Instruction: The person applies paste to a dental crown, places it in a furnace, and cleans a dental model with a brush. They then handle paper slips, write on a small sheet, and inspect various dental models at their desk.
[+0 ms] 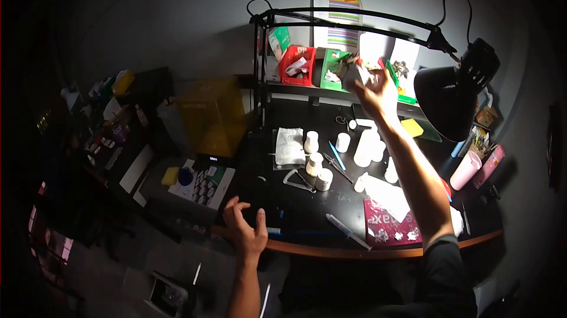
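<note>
My right hand [378,93] is raised to the shelf at the back, in front of the green bin [332,69]. Its fingers are bent around a greyish, blurred thing [352,76] whose kind I cannot make out. My left hand [247,230] hovers at the table's front edge with its fingers apart and nothing in them. Under the lamp stand several white bottles and jars, among them a large bottle [364,149] and a small jar [323,180]. A syringe [348,232] lies near the front edge, left of a dark red mat [378,229] with white crumbs.
A black desk lamp [446,96] hangs over the right side, its arm spanning the back. A red bin [297,65] stands on the shelf. White cloth [289,145], a blue pen-like tool [337,155] and pink cylinders [466,170] are on the table. A yellow box [209,117] stands left.
</note>
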`<state>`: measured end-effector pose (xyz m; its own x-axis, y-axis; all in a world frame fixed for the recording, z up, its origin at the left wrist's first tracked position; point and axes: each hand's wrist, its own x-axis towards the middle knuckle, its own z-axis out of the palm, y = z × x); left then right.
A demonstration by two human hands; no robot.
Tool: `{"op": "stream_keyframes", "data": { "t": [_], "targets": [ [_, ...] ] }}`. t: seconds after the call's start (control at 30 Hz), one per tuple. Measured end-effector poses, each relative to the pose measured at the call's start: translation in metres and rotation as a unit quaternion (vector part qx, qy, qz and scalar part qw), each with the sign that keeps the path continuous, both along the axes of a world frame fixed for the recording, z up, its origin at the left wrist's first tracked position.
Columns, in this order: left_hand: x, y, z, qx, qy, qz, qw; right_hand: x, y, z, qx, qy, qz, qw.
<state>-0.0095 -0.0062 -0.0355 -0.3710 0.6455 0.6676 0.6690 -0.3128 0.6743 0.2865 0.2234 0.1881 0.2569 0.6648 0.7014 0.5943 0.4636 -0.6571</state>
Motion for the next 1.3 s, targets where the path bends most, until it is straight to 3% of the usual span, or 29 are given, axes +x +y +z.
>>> {"op": "stream_keyframes", "data": {
  "t": [0.03,0.1,0.23,0.4,0.57,0.63,0.73,1.0,1.13,1.23,1.3],
  "targets": [
    [0.005,-0.003,0.011,-0.016,0.059,0.041,0.997,-0.006,0.019,0.016,-0.007,0.001,-0.053,0.999],
    [0.006,0.001,0.011,-0.019,0.062,0.061,0.996,-0.015,0.054,0.046,-0.123,-0.092,-0.166,0.974],
    [0.007,0.002,0.017,-0.066,0.04,0.067,0.995,-0.04,0.106,0.059,-0.166,-0.182,-0.19,0.95],
    [0.004,0.007,0.012,-0.076,0.046,0.068,0.994,-0.045,0.178,0.036,-0.207,-0.26,-0.269,0.904],
    [0.004,0.009,0.011,-0.076,0.05,0.054,0.994,-0.051,0.199,0.02,-0.187,-0.286,-0.289,0.894],
    [0.004,0.01,0.013,-0.081,0.052,0.051,0.994,-0.048,0.215,0.005,-0.12,-0.271,-0.325,0.898],
    [0.006,0.009,0.016,-0.083,0.041,0.046,0.995,-0.055,0.203,0.005,-0.155,-0.256,-0.319,0.899],
    [0.006,0.009,0.015,-0.085,0.05,0.044,0.994,-0.056,0.196,-0.008,-0.128,-0.324,-0.272,0.897],
    [0.006,0.012,0.009,-0.072,0.051,0.052,0.995,-0.061,0.178,-0.002,-0.099,-0.29,-0.271,0.913],
    [0.005,0.011,0.009,-0.072,0.053,0.053,0.995,-0.062,0.133,0.003,0.0,-0.316,-0.171,0.933],
    [0.005,0.01,0.008,-0.072,0.051,0.055,0.995,-0.059,0.112,-0.016,0.105,-0.31,0.005,0.945]
  ]
}}
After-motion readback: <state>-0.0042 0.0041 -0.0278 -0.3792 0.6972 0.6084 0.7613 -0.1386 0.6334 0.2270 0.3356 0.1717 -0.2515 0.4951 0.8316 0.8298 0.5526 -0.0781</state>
